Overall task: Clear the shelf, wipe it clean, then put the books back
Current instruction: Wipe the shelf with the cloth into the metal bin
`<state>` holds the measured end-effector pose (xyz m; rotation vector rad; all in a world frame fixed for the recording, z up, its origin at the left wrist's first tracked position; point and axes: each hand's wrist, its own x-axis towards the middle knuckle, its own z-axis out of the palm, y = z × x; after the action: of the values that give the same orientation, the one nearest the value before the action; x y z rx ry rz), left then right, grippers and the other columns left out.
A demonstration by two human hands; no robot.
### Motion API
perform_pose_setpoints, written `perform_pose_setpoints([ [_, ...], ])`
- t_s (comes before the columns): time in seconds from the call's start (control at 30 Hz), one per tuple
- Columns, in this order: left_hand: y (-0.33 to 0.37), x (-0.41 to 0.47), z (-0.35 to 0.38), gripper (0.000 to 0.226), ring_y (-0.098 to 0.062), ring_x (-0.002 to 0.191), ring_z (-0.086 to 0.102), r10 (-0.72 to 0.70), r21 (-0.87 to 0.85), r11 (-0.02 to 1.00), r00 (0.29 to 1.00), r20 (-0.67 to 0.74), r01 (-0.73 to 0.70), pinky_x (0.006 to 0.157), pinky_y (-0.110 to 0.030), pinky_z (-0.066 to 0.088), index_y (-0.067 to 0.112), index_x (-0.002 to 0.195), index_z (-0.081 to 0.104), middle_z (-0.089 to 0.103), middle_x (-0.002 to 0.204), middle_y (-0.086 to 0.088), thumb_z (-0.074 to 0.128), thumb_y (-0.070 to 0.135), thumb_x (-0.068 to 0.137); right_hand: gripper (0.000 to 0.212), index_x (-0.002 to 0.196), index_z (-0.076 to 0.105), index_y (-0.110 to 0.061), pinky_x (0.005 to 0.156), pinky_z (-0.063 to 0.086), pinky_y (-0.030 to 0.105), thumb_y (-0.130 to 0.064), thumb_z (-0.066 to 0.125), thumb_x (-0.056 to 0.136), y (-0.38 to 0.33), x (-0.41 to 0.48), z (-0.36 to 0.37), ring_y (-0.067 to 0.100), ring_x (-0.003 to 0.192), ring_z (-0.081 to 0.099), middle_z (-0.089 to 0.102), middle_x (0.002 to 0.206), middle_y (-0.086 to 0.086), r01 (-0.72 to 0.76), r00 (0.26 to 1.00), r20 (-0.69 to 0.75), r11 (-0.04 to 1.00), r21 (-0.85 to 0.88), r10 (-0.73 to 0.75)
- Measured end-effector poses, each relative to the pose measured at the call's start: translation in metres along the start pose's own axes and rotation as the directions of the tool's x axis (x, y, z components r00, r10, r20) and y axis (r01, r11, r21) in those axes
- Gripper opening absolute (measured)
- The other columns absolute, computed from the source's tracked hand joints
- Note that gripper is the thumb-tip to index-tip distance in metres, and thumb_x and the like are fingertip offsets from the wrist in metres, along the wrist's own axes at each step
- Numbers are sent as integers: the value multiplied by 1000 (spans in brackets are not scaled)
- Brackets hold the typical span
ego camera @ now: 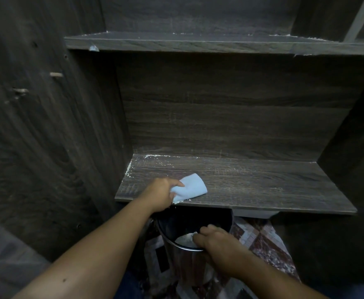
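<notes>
Sweeping debris toward the front edge of the shelf [263,186], the left hand [161,194] has its grip bunched round a pale blue cloth [193,186], which lies flat on the board near the left front corner. White crumbs [182,200] sit right at the lip beneath the cloth. The right hand [217,247] curls its grip over the rim of a metal bin [183,266] held directly under that edge, apparently so the crumbs drop in rather than onto the patterned floor [269,240]. White dust [155,156] lines the back left corner, so wiping looks unfinished. No books are in view.

left hand [160,194] gripping cloth [190,187], shelf [263,186]
</notes>
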<state>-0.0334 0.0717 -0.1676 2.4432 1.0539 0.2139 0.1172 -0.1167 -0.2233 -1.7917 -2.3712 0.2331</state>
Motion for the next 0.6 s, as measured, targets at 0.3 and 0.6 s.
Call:
perform_pose_setpoints([
  [0.3, 24, -26, -11, 45, -13, 102, 58, 26, -23, 1000, 980, 199, -22, 83, -20, 44, 33, 113, 67, 64, 118, 4, 49, 3, 86, 23, 112, 56, -14, 78, 33, 33, -19, 53, 90, -22, -9, -19, 29, 97, 47, 52, 104, 10, -14, 1000, 5, 1000, -23, 14],
  [0.6, 18, -16, -1, 44, -18, 112, 57, -6, -264, 961, 954, -300, -78, 95, -20, 39, 21, 119, 67, 62, 122, -1, 56, -4, 84, 24, 117, 54, -14, 78, 36, 36, -19, 48, 95, -26, -13, -19, 30, 96, 47, 51, 103, 11, 0, 999, 40, 999, -33, 2],
])
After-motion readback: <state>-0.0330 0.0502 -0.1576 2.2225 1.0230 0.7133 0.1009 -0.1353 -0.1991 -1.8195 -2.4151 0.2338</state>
